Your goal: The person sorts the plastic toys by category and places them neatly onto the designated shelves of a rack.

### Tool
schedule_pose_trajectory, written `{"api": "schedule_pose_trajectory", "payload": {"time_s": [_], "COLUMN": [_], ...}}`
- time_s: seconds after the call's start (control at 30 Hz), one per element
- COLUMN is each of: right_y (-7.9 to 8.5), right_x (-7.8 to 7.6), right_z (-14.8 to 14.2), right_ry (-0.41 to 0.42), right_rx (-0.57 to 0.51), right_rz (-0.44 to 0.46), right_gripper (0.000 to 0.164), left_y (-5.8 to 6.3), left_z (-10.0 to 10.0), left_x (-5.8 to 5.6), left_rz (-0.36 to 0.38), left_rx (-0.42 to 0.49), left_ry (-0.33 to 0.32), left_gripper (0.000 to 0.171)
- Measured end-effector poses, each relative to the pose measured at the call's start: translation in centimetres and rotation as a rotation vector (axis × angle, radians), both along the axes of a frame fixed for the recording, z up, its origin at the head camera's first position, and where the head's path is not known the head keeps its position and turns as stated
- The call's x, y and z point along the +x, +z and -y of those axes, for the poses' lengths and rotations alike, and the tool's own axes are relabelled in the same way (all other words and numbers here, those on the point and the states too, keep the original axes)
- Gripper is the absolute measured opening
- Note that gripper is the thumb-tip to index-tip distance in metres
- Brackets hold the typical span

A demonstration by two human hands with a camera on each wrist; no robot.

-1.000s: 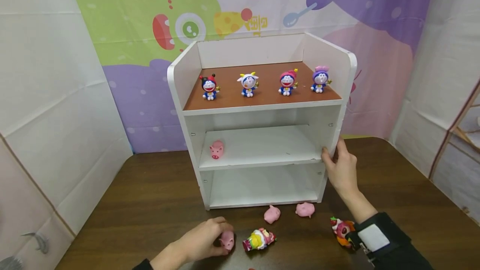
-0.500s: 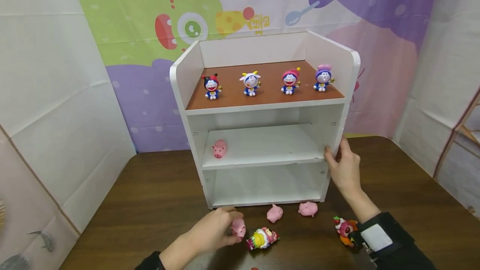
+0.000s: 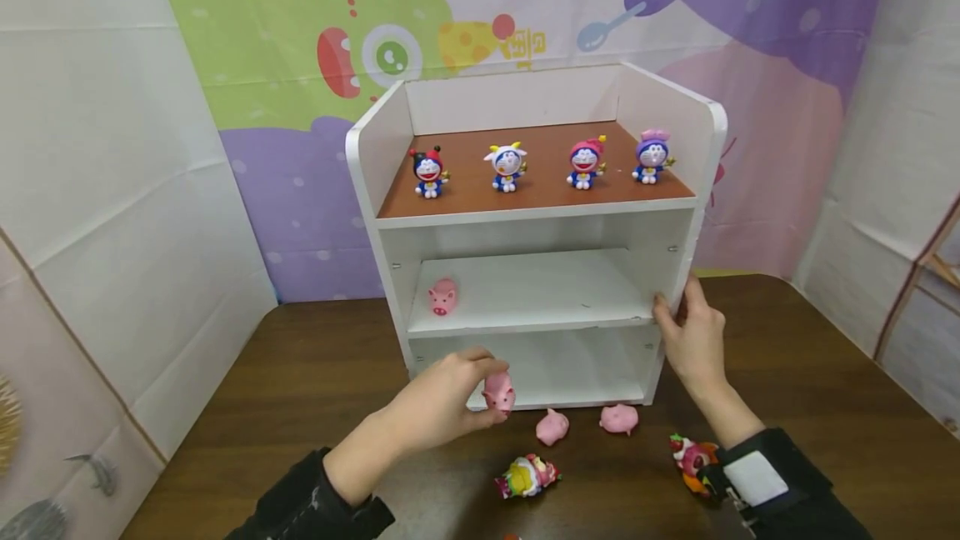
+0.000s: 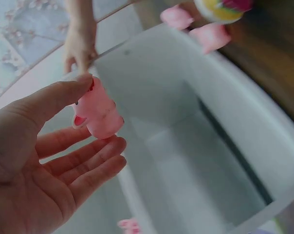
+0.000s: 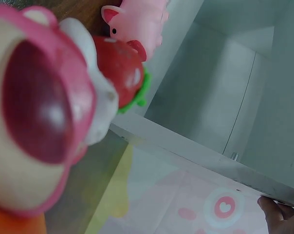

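Pig (image 3: 499, 392) lifted, pinched in left grip (image 3: 441, 403); right grip (image 3: 695, 346) holds shelf (image 3: 536, 286) containing second pig (image 3: 443, 297).

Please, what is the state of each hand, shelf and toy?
Pink pig toy: held aloft
Left hand: pinching it
White boxy shelf: upright
Right hand: gripping it
Shelved pink pig: standing
Two tabletop pink pigs: unheld
Four blue-white figurines: upright
Yellow-dressed figurine: lying
Pink bear figurine: lying

Head view is evenly lit; soft sheen is picked up on table (image 3: 435, 482). Wrist views are dimmer, hazed; foreground toy (image 5: 45, 107) is blurred, glare-spotted.
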State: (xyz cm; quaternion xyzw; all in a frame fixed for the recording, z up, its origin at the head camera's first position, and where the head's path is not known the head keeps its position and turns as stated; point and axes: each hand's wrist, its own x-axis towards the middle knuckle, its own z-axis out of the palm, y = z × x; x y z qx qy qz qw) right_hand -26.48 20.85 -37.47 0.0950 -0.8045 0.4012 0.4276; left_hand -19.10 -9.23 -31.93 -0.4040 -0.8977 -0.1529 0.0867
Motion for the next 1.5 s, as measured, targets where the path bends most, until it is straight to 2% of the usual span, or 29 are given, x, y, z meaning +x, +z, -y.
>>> {"api": "schedule_pose_trajectory", "payload": {"time_s": [0.2,0.37,0.57,0.73,1.03,1.17,1.3,1.5], "right_y": [0.0,0.0,0.0,0.0,0.0,0.1,0.1,0.1], "right_x": [0.0,0.0,0.0,0.0,0.0,0.1,0.1,0.1], "right_z": [-0.1,-0.1,0.0,0.0,-0.1,0.0,0.0,0.0], "right_ry": [-0.005,-0.011,-0.006,0.003,0.009,0.016,0.021,0.022], "right_rx": [0.000,0.006,0.002,-0.001,0.001,0.004,0.004,0.001], "right_rz": [-0.001,-0.010,-0.014,-0.002,0.007,0.006,0.007,0.008], "right_gripper": [0.032,0.031,0.030,0.032,0.033,0.033,0.034,0.034], "left_y": [2.6,3.9,4.9,5.1,5.2,5.2,5.2,5.1], "left_z": [-0.7,-1.2,-1.9,-2.4,-2.9,-2.8,-2.8,-2.9], "left_x": [-1.0,-2.3,-4.1,-5.6,-7.6,-8.3,-8.8,-9.1], "left_rz": [-0.063,-0.045,-0.008,0.017,0.074,0.082,0.084,0.062], "left_rx": [0.024,0.043,0.029,-0.001,-0.043,-0.054,-0.057,-0.097], "left_ry": [-0.005,0.022,0.084,0.135,0.154,0.161,0.137,0.121], "left_gripper": [0.037,0.039,0.038,0.035,0.028,0.021,0.017,0.017]}}
